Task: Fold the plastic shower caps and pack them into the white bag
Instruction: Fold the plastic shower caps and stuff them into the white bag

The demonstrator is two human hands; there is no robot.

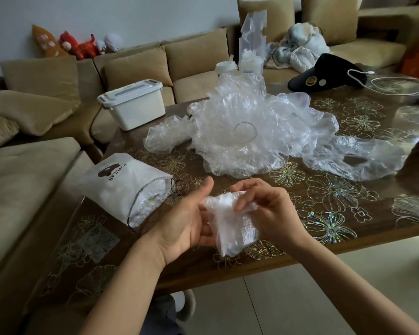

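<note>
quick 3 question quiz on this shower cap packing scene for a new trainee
1. True or false: the white bag lies on its side, mouth open.
2. The pile of loose caps sits: A) beyond the folded cap, B) nearer the camera than it, C) left of the white bag.
3. Which hand pinches the folded cap from above?
Key: 1 true; 2 A; 3 the right hand, while the left hand supports it underneath.

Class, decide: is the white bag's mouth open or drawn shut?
Open: the white bag lies on its side, drawstring slack, clear plastic visible inside its mouth.
</note>
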